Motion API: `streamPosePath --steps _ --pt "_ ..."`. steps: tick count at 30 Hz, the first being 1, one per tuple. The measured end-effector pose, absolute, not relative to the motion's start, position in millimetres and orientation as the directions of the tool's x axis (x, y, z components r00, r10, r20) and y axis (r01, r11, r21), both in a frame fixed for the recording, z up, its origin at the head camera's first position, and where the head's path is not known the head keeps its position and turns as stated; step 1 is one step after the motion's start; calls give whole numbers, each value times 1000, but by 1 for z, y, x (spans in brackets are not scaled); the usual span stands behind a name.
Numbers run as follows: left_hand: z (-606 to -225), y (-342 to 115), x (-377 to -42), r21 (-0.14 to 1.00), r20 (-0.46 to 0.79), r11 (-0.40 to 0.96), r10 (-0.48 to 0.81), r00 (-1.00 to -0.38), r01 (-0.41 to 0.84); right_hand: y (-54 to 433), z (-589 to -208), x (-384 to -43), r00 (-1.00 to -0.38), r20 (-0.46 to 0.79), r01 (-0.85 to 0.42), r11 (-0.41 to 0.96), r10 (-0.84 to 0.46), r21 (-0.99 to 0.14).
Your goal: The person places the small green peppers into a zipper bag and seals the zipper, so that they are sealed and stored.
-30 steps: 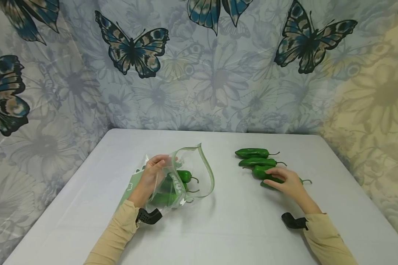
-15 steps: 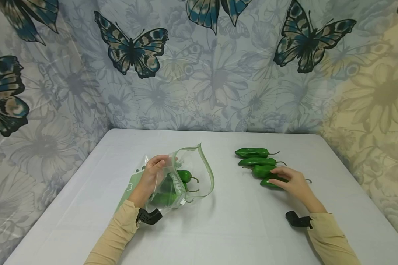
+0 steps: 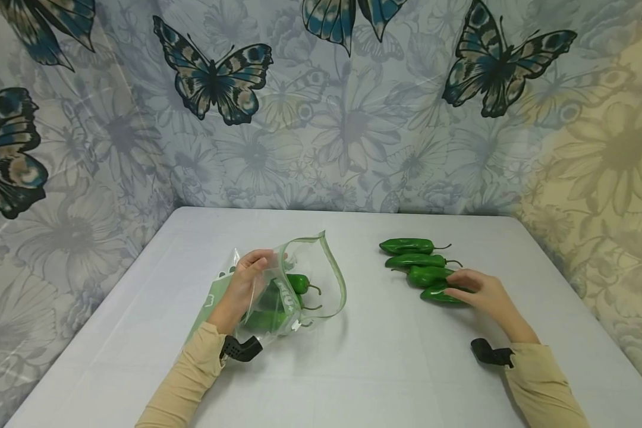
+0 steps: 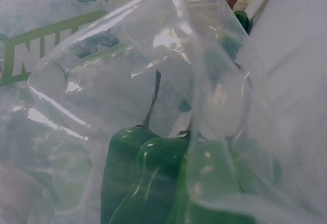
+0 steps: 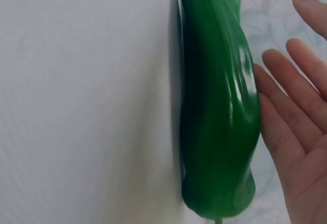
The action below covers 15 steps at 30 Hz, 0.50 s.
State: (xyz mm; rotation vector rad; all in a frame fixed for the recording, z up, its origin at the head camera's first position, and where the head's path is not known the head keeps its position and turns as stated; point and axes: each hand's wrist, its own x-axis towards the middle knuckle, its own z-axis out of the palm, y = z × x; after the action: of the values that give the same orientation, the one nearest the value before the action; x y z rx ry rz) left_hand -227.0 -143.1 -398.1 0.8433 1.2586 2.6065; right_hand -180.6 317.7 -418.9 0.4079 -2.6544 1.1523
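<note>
At the left of the table my left hand (image 3: pixel 246 282) grips a clear plastic bag (image 3: pixel 336 267) with a green-edged mouth, which gapes to the right. Green peppers (image 3: pixel 298 283) lie inside with their stems toward the mouth; the left wrist view shows these bagged peppers (image 4: pixel 158 173) side by side through the plastic. On the right, my right hand (image 3: pixel 484 297) is over the stem end of the nearest green pepper (image 3: pixel 437 293). In the right wrist view its fingers (image 5: pixel 296 91) are extended beside that pepper (image 5: pixel 219 101); whether they touch it I cannot tell.
Behind the nearest pepper, more green peppers lie in a stacked row: one (image 3: pixel 427 275) with its stem leftward, another (image 3: pixel 414 261), and the farthest (image 3: pixel 406 246). The white table (image 3: pixel 353 368) ends at a butterfly-patterned backdrop (image 3: pixel 353 148).
My right hand has slid rightward along the nearest pepper, uncovering more of it. The left hand and the bag have stayed in place.
</note>
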Motion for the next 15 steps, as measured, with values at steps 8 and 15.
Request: streamPosePath --steps 8,15 --pt "-397 -143 -227 749 423 -653 337 -841 115 337 -416 -180 -956 262 -282 662 -132 -694" --pt "-397 -144 -227 748 428 -655 352 -833 107 356 -412 -175 -969 225 -233 692 -103 -684"
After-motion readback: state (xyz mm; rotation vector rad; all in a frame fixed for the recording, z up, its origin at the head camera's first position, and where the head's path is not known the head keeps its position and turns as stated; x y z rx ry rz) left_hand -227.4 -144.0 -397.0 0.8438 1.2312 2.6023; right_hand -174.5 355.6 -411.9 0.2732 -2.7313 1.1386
